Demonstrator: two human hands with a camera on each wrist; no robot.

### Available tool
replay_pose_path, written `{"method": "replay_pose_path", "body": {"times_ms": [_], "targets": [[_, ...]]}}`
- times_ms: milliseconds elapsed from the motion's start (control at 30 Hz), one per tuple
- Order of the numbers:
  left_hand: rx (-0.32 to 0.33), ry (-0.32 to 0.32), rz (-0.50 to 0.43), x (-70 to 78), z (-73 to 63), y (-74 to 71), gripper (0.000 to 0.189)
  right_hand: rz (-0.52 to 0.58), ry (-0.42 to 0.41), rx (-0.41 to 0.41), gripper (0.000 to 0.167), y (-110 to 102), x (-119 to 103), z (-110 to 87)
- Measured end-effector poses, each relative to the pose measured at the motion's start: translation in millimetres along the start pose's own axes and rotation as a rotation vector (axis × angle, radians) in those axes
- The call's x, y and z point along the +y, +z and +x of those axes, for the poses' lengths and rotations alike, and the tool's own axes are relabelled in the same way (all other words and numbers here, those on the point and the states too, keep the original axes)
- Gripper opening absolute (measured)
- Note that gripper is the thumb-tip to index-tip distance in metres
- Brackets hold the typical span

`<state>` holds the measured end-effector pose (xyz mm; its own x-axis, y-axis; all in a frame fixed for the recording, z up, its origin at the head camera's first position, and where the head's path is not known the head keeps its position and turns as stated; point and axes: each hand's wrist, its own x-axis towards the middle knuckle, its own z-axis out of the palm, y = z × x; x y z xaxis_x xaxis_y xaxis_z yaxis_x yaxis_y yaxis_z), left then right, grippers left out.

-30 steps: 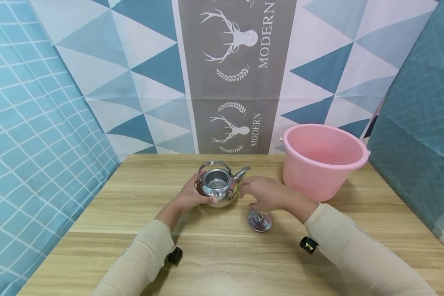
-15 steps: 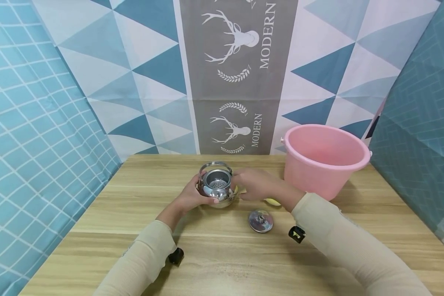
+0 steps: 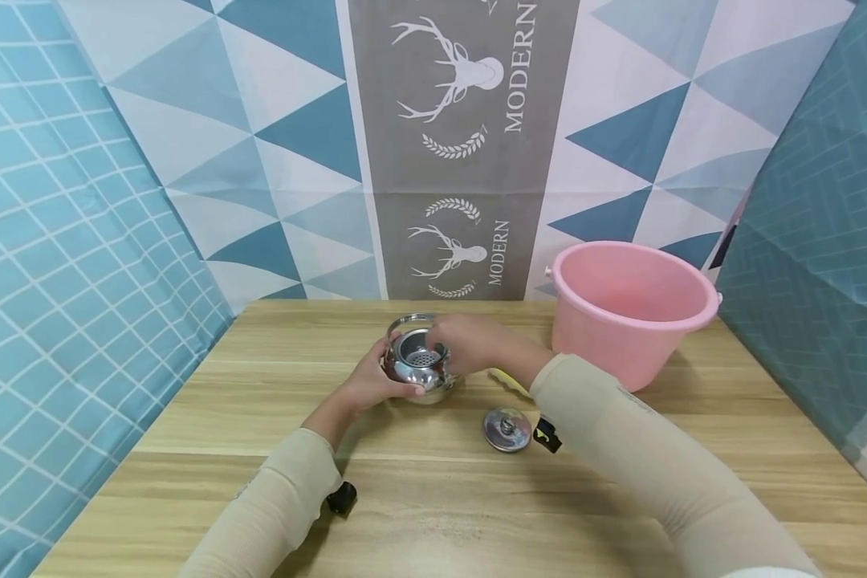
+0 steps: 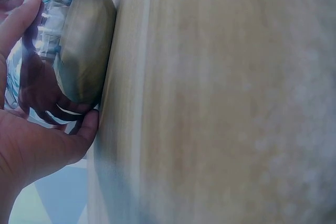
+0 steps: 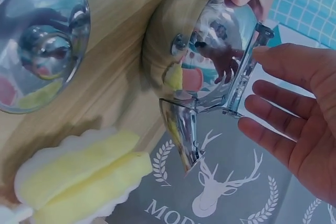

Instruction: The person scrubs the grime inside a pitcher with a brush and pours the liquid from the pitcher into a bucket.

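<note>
Head view: left hand [image 3: 372, 382] grasping steel kettle [image 3: 413, 374] at its eight o'clock; right hand [image 3: 470, 343] loose, unclenched, at kettle's two o'clock; lid [image 3: 507, 430] toward four o'clock

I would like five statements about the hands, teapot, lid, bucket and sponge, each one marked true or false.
1. The left hand holds the teapot. True.
2. The lid covers the teapot. False: the lid lies on the table.
3. A yellow-and-white sponge shows in the right wrist view. True.
4. In the head view, the pink bucket stands left of the teapot. False: the pink bucket stands right of it.
5. The right hand is at the teapot's top. True.
</note>
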<state>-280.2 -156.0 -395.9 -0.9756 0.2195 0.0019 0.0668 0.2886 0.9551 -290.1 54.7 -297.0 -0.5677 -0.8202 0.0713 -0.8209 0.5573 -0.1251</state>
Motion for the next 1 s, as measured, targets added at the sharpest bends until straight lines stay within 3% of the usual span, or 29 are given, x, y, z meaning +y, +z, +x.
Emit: {"method": "replay_pose_path", "body": {"times_ms": [200, 433, 800, 1000], "targets": [[0.015, 0.002, 0.008, -8.3, 3.3, 0.0, 0.112, -0.001, 0.041, -0.032, 0.048, 0.2, -0.4, 9.2], [0.007, 0.012, -0.012, -10.9, 5.0, -0.9, 0.111, 0.008, -0.037, -0.022, 0.05, 3.9, -1.4, 17.9], [0.005, 0.018, -0.009, -9.3, 4.5, -1.3, 0.115, -0.14, 0.053, -0.098, 0.01, 12.7, -6.3, 29.0], [0.006, 0.026, -0.01, -9.8, 4.2, -1.5, 0.115, -0.174, 0.068, -0.153, 0.017, 14.3, -8.5, 30.1]]}}
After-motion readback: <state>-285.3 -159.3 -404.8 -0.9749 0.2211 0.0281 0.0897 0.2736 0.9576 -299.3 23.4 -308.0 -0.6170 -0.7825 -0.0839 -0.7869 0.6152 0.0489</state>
